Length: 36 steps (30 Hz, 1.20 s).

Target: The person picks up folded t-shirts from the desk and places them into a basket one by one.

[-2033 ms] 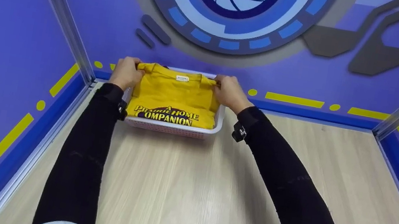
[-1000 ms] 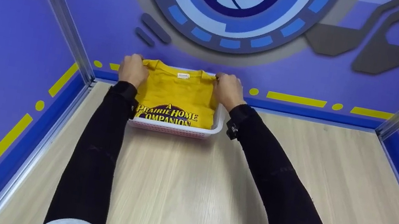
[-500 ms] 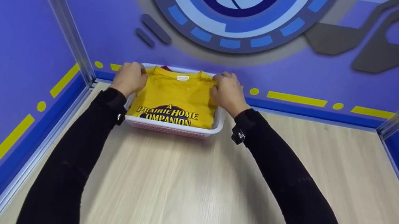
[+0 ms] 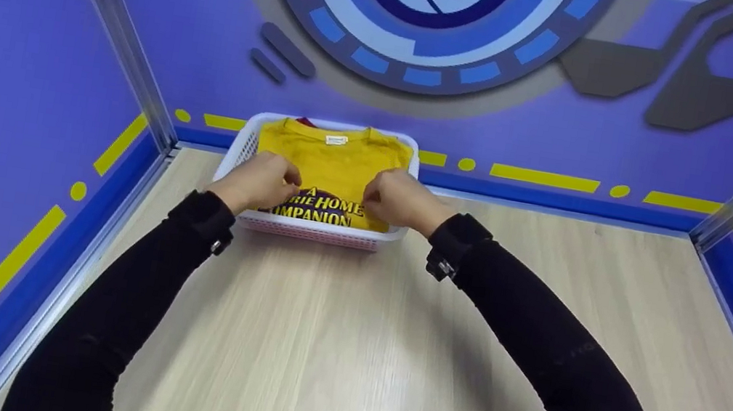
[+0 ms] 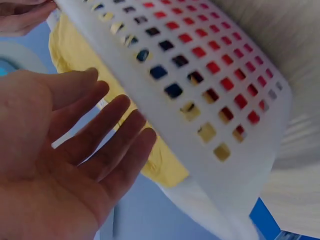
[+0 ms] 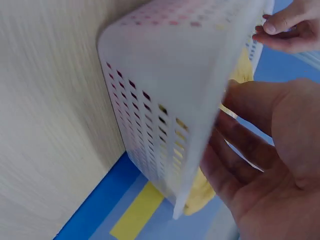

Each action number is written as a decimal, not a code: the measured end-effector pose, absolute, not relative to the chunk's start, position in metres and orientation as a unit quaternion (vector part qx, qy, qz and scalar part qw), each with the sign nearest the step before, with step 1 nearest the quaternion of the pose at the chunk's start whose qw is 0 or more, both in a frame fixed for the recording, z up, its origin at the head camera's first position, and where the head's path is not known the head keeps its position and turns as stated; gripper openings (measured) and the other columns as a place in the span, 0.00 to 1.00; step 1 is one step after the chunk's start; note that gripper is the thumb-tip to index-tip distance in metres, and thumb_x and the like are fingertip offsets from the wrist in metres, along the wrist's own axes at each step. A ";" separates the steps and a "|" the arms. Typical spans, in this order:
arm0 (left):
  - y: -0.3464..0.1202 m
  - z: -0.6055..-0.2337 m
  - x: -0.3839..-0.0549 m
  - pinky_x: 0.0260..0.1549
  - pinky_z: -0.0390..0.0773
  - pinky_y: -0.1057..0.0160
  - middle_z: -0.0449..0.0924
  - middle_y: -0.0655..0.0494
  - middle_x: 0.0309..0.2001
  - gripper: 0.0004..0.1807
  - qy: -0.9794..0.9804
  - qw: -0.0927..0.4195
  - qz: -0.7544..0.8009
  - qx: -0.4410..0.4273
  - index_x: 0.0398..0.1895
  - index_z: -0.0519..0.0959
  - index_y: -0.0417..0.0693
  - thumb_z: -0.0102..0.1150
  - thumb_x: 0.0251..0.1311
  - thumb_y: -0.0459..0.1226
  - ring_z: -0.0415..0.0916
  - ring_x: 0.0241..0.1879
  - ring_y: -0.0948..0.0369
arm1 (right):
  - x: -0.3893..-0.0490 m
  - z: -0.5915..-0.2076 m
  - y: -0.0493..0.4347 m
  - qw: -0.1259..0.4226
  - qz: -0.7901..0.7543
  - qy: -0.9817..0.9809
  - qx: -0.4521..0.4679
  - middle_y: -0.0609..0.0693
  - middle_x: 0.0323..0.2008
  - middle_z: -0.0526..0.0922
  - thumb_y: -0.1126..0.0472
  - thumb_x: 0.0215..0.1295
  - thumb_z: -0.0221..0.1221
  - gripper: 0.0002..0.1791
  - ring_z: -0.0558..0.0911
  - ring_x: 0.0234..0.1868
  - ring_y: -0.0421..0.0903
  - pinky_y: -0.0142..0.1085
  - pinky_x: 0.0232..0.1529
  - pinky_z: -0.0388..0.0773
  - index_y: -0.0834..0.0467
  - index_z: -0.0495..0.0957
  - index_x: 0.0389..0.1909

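A folded yellow T-shirt with dark printed lettering lies in a white perforated plastic basket. My left hand hovers over the left part of the shirt by the front rim, its fingers loosely bent and nothing gripped. Over the shirt's right side is my right hand, thumb and fingers apart in the right wrist view, holding nothing. Whether its fingertips touch the cloth cannot be made out. A bit of dark red cloth peeks out behind the collar, and red shows through the basket's holes in the left wrist view.
The basket stands on a pale wooden tabletop, close to the purple back wall. Blue and purple side panels with metal corner posts bound the table left and right.
Both hands held the shirt's shoulders at the back of the basket. They have let go and come forward and inward over the front of the shirt, which now lies flat.
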<state>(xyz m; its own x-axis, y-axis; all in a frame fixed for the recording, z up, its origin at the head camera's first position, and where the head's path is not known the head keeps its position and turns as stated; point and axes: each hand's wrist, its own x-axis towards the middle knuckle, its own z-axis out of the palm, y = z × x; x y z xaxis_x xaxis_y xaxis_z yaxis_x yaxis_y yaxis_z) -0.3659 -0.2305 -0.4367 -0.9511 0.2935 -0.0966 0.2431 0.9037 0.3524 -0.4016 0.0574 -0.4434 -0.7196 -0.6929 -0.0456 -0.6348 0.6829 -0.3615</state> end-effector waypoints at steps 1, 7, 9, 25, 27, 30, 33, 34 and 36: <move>-0.229 -0.438 -0.365 0.69 0.81 0.42 0.90 0.40 0.59 0.17 0.972 0.078 0.165 0.144 0.61 0.89 0.39 0.63 0.78 0.39 0.85 0.63 0.43 | -0.400 -0.445 0.056 0.098 -0.153 0.913 -0.365 0.57 0.51 0.94 0.62 0.77 0.66 0.12 0.90 0.54 0.54 0.48 0.63 0.87 0.61 0.92 0.53; -0.228 -0.446 -0.364 0.64 0.84 0.44 0.93 0.42 0.52 0.12 0.973 0.101 0.148 0.147 0.53 0.92 0.41 0.67 0.75 0.37 0.88 0.56 0.44 | -0.397 -0.450 0.050 0.132 -0.105 0.912 -0.373 0.56 0.51 0.94 0.60 0.78 0.66 0.12 0.88 0.51 0.53 0.48 0.63 0.86 0.60 0.92 0.54; -0.228 -0.447 -0.364 0.64 0.84 0.44 0.93 0.44 0.50 0.09 0.974 0.102 0.146 0.143 0.49 0.93 0.42 0.69 0.73 0.37 0.88 0.55 0.45 | -0.397 -0.452 0.047 0.132 -0.095 0.911 -0.379 0.55 0.46 0.94 0.61 0.77 0.66 0.10 0.87 0.46 0.52 0.48 0.59 0.87 0.59 0.92 0.49; -0.216 -0.452 -0.371 0.58 0.85 0.47 0.92 0.44 0.46 0.05 0.976 0.133 0.120 0.123 0.39 0.91 0.44 0.68 0.65 0.32 0.86 0.50 0.46 | -0.407 -0.458 0.038 0.173 -0.078 0.910 -0.370 0.47 0.29 0.86 0.64 0.72 0.67 0.07 0.77 0.34 0.45 0.37 0.40 0.75 0.56 0.93 0.35; -0.216 -0.451 -0.370 0.60 0.85 0.46 0.92 0.44 0.47 0.05 0.976 0.129 0.121 0.126 0.40 0.92 0.44 0.68 0.66 0.32 0.86 0.51 0.45 | -0.407 -0.457 0.041 0.166 -0.080 0.907 -0.379 0.49 0.32 0.90 0.62 0.72 0.67 0.07 0.79 0.36 0.45 0.40 0.45 0.81 0.56 0.94 0.36; -0.218 -0.451 -0.368 0.62 0.84 0.45 0.93 0.44 0.48 0.06 0.976 0.124 0.128 0.123 0.41 0.92 0.44 0.69 0.68 0.33 0.86 0.53 0.44 | -0.407 -0.456 0.046 0.155 -0.091 0.902 -0.391 0.51 0.36 0.93 0.61 0.72 0.67 0.08 0.81 0.37 0.47 0.44 0.51 0.85 0.56 0.94 0.37; -0.221 -0.449 -0.367 0.63 0.83 0.45 0.93 0.43 0.49 0.07 0.977 0.115 0.134 0.122 0.44 0.92 0.43 0.69 0.69 0.35 0.87 0.54 0.44 | -0.407 -0.456 0.051 0.142 -0.110 0.904 -0.389 0.53 0.40 0.94 0.60 0.74 0.67 0.08 0.85 0.40 0.48 0.46 0.54 0.87 0.57 0.94 0.42; -0.221 -0.449 -0.367 0.64 0.83 0.44 0.93 0.43 0.50 0.07 0.977 0.112 0.137 0.121 0.45 0.92 0.43 0.70 0.69 0.35 0.87 0.55 0.44 | -0.406 -0.455 0.053 0.133 -0.118 0.905 -0.385 0.53 0.42 0.94 0.60 0.75 0.67 0.09 0.86 0.42 0.48 0.45 0.55 0.88 0.58 0.94 0.45; -0.222 -0.447 -0.367 0.64 0.83 0.44 0.92 0.42 0.51 0.09 0.977 0.101 0.145 0.122 0.47 0.92 0.42 0.70 0.70 0.36 0.87 0.55 0.44 | -0.406 -0.454 0.056 0.114 -0.139 0.910 -0.375 0.54 0.44 0.95 0.60 0.76 0.67 0.10 0.88 0.44 0.49 0.45 0.56 0.88 0.59 0.94 0.48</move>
<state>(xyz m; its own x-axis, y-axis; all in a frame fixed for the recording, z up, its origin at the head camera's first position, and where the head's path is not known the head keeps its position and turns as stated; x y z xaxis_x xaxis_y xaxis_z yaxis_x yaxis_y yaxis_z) -0.3668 -0.2217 -0.4467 -0.9498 0.2682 -0.1614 0.2098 0.9281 0.3075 -0.4061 0.0563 -0.4540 -0.6935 -0.7130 -0.1032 -0.6496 0.6808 -0.3383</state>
